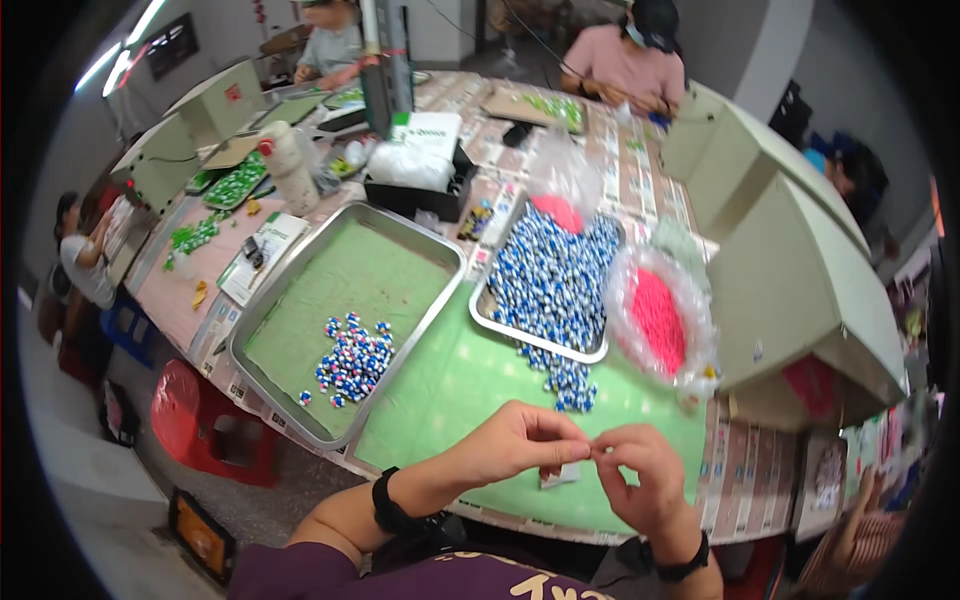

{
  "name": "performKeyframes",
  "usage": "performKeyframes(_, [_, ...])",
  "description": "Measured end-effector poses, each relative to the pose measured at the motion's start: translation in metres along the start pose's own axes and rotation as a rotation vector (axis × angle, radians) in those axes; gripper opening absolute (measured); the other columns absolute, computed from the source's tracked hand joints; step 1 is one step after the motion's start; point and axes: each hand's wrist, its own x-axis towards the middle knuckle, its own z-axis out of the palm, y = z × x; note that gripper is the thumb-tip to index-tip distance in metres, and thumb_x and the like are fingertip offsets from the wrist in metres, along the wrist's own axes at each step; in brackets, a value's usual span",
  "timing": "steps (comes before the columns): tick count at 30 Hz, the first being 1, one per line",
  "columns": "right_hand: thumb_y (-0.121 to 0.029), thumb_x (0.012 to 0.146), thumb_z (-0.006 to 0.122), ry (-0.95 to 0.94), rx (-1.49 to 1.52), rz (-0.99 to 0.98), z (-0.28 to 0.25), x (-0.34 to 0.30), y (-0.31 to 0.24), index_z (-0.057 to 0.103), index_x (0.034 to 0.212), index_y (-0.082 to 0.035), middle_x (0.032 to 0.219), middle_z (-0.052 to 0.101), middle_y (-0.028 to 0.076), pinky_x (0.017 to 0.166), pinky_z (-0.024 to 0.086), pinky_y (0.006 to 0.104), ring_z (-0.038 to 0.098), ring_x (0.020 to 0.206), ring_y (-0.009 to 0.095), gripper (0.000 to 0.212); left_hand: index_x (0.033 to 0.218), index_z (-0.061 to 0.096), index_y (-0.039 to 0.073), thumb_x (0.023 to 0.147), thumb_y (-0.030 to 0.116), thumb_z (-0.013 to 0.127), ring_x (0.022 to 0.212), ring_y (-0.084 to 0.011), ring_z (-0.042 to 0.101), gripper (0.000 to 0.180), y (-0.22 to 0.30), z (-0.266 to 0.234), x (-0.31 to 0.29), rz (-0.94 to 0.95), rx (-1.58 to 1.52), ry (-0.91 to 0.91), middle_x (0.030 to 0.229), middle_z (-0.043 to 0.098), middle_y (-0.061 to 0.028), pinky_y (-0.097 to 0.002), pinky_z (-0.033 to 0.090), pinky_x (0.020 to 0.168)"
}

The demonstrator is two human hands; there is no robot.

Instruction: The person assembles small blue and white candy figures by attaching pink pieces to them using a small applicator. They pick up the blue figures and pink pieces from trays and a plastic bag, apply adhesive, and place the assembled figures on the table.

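Observation:
My left hand (535, 440) and my right hand (645, 472) meet fingertip to fingertip above the green mat (450, 370). Both are pinched, and whatever lies between the fingers is too small or hidden to name. Just below them a small white piece (562, 476) shows partly. Beyond my hands, small blue-and-white pieces (568, 388) spill in front of a metal tray (592, 357) heaped with the same kind. To its right sits an open clear bag of small pink pieces (657, 320). Farther left, blue, white and pink pieces (354, 362) lie in a larger green-lined tray (330, 270).
Behind the trays stand a black box (420, 195) with a white bag in it and a pale bottle (288, 165). Another pink-filled bag (558, 210) rests on the far tray edge. Beige box-like housings (800, 290) flank the right. A red stool (205, 425) stands left; several people sit around.

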Motion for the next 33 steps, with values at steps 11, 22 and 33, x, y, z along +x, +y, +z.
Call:
performKeyframes(11, [0.012,0.084,0.066,0.130,0.713,0.575,0.006,-0.006,-0.004,0.043,0.103,-0.003,0.098,0.060,0.011,0.082,0.050,0.0283,0.061,0.091,0.016,0.034,0.093,0.069,0.001,0.085,0.006,0.071,0.076,-0.0228,0.061,0.009,0.000,0.017,-0.005,0.617,0.642,0.218,0.087,0.063,-0.0089,-0.0304,0.048,0.066])
performKeyframes(22, [0.007,0.090,0.062,0.163,1.026,0.716,0.008,-0.001,-0.007,0.042,0.102,-0.007,0.101,0.055,0.008,0.085,0.047,0.0262,0.055,0.094,0.013,0.026,0.092,0.072,0.001,0.081,-0.004,0.073,0.076,-0.0148,0.065,0.012,-0.007,0.019,-0.003,0.643,0.707,0.313,0.090,0.067,-0.0089,-0.0251,0.052,0.064])
performKeyframes(33, [0.011,0.091,0.055,0.051,0.717,0.657,0.015,-0.001,0.001,0.038,0.099,-0.008,0.099,0.052,0.008,0.083,0.045,0.0260,0.051,0.090,0.012,0.027,0.093,0.071,-0.001,0.082,-0.004,0.071,0.078,-0.0135,0.065,0.011,-0.008,0.008,0.000,0.594,0.831,0.295,0.093,0.067,-0.0093,-0.0251,0.053,0.065])
